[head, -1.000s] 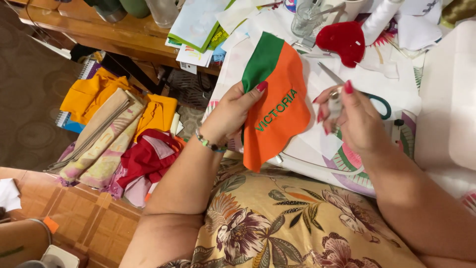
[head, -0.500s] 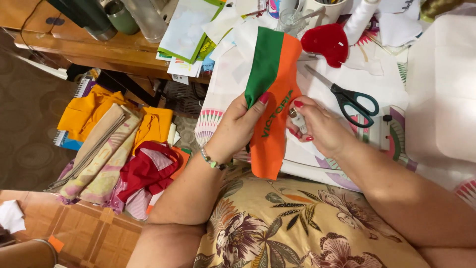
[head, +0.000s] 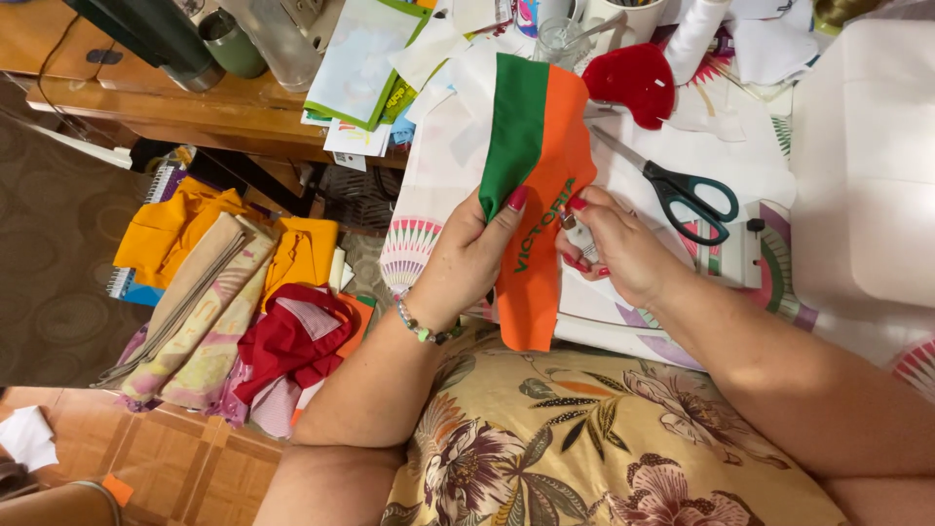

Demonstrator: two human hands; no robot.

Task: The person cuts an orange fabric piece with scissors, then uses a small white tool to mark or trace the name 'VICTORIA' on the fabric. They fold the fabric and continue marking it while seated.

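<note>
My left hand point(head: 466, 261) pinches an orange and green felt piece point(head: 541, 156) with green lettering, thumb on its front, holding it upright over the white work surface point(head: 682, 156). My right hand point(head: 616, 245) touches the felt's right edge and grips a small silvery tool point(head: 577, 232); what kind it is I cannot tell. A beaded bracelet point(head: 421, 329) sits on my left wrist. Green-handled scissors point(head: 682, 190) lie just right of my right hand.
A red felt shape point(head: 638, 80) lies beyond the felt piece. A white sewing machine point(head: 867, 166) fills the right side. Papers, a glass and bottles crowd the wooden table point(head: 146, 107). Folded yellow, red and patterned fabrics point(head: 243, 302) are piled on the floor at left.
My right hand came in from the right and now touches the felt's edge. The felt piece was lifted and turned more upright in my left hand.
</note>
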